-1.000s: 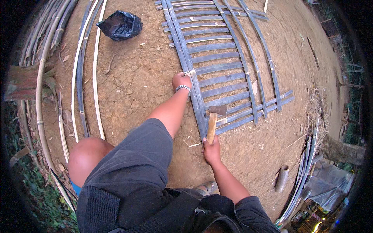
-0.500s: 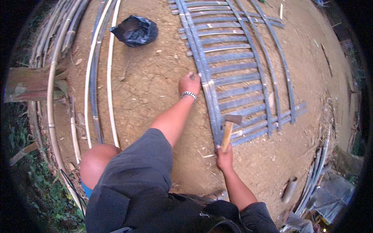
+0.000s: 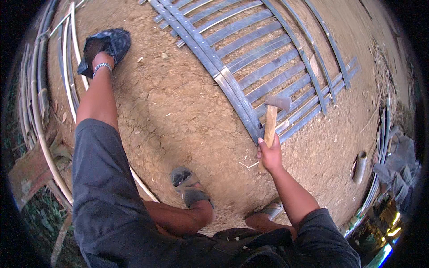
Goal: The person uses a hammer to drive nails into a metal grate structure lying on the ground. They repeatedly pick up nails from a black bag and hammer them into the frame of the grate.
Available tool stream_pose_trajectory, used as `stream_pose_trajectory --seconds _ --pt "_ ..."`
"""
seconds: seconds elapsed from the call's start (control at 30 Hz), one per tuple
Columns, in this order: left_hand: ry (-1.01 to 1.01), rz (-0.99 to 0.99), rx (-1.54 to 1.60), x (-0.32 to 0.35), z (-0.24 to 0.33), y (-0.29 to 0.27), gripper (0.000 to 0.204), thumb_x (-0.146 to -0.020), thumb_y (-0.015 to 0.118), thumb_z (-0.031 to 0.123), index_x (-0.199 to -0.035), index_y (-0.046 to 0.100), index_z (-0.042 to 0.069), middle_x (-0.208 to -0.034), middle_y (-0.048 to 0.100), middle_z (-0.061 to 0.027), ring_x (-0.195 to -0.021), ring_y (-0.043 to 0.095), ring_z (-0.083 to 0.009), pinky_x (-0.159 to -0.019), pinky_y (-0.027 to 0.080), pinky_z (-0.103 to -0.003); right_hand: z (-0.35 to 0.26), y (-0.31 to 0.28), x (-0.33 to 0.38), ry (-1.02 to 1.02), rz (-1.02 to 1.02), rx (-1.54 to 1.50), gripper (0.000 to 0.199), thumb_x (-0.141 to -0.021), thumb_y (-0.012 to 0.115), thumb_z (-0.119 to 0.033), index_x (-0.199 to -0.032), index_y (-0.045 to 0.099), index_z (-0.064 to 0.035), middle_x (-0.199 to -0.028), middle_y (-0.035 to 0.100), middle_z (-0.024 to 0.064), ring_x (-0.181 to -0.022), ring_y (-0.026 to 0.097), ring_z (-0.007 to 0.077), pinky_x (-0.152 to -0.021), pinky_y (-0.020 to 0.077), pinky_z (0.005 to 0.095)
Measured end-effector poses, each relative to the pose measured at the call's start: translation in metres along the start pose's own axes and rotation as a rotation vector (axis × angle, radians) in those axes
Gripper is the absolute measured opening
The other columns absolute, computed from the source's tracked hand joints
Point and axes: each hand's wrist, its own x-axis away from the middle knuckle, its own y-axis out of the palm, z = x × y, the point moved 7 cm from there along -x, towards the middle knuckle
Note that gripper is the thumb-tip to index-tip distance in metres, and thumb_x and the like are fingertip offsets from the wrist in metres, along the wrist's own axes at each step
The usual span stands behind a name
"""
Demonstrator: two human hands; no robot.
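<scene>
My left hand, with a chain bracelet at the wrist, reaches into a black plastic bag on the ground at the upper left. Its fingers are hidden inside, as are the bag's contents. My right hand is closed around the wooden handle of a hatchet, whose metal head points away from me. The hatchet is held over the near corner of a dark slatted frame, which seems to be of split bamboo. Crosswise slats lie between its long rails, and a pale band marks the near double rail.
Long bamboo poles and pale strips lie along the left. At the right are a short tube piece, more poles and grey sheeting. My sandalled foot stands on the bare earth.
My left hand has left the frame's rail and moved left into the black bag. The right hand keeps hold of the hatchet. The whole view has shifted and turned.
</scene>
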Motion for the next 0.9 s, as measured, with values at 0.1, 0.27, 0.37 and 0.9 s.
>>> stream_pose_trajectory --seconds 0.1,0.27,0.37,0.9 --pt "-0.151 0.072 0.207 0.017 0.011 0.010 0.029 -0.091 0.060 0.024 -0.115 0.075 0.015 -0.124 0.069 -0.0179 -0.119 0.064 -0.0387 -0.102 0.051 -0.047 -0.004 -0.006 0.003 0.039 -0.030 0.016 0.049 -0.095 0.068 -0.010 -0.135 0.041 -0.0051 -0.085 0.056 0.0056 -0.057 0.053 0.0125 -0.047 0.0467 0.0296" --pt "-0.225 0.165 0.295 0.059 0.018 -0.042 0.029 -0.091 0.059 0.026 -0.115 0.076 0.028 -0.123 0.070 -0.0150 -0.116 0.066 -0.0343 -0.099 0.052 -0.045 -0.006 -0.001 0.001 0.049 -0.041 0.013 0.050 -0.094 0.068 -0.008 -0.135 0.039 -0.0057 -0.084 0.055 0.0055 -0.055 0.053 0.0128 -0.047 0.0460 0.0299" --pt "-0.228 0.176 0.314 0.057 0.014 -0.046 0.029 -0.091 0.059 0.026 -0.115 0.076 0.027 -0.123 0.070 -0.0144 -0.116 0.066 -0.0340 -0.099 0.052 -0.045 -0.008 0.001 0.002 0.060 -0.037 0.007 0.047 -0.095 0.067 -0.007 -0.134 0.040 -0.0067 -0.082 0.054 0.0044 -0.056 0.052 0.0122 -0.046 0.0446 0.0286" --pt "0.551 0.564 1.082 0.141 0.107 -0.088 0.026 -0.089 0.072 0.014 -0.111 0.064 0.001 -0.102 0.068 -0.0127 -0.093 0.068 -0.0246 -0.084 0.054 -0.037 -0.007 0.000 -0.002 0.012 -0.058 0.003 0.045 -0.094 0.069 -0.009 -0.130 0.042 -0.0074 -0.081 0.055 0.0047 -0.055 0.051 0.0123 -0.045 0.0451 0.0296"
